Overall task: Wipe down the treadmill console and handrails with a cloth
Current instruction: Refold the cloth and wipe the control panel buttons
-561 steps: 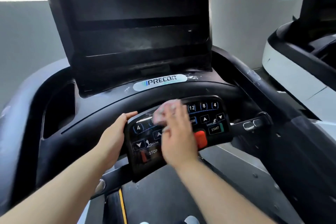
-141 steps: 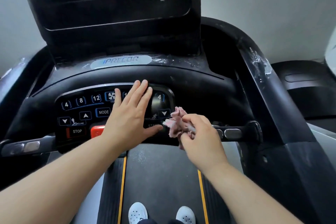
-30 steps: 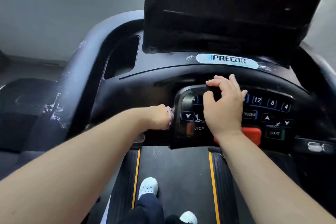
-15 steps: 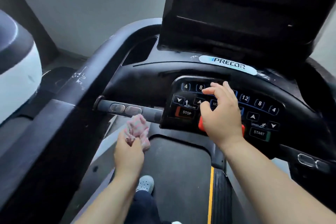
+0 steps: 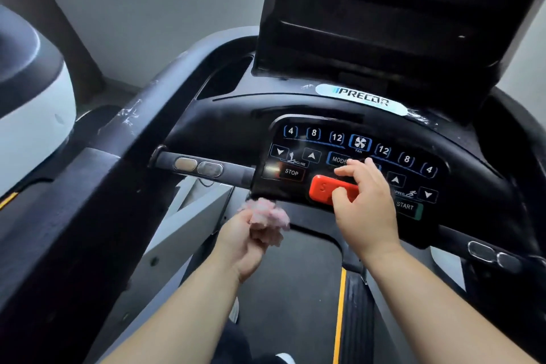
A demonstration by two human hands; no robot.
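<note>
Cloth (image 5: pixel 266 220), pink, crumpled and fuzzy, is bunched in the grasp of the left hand (image 5: pixel 245 245), just under the lower left corner of the glossy black keypad (image 5: pixel 325 139). On the keypad the right hand (image 5: pixel 366 210) rests loose-fingered, holding nothing, thumb on the red stop bar (image 5: pixel 325 188).

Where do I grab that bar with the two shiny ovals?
Wrap your grip around the left handlebar at its shiny oval pads, coming from above on your side. It is a round, level bar with open space beneath, so fingers can curl under.

Soft daylight, motion blur, wide-angle edge distortion.
</note>
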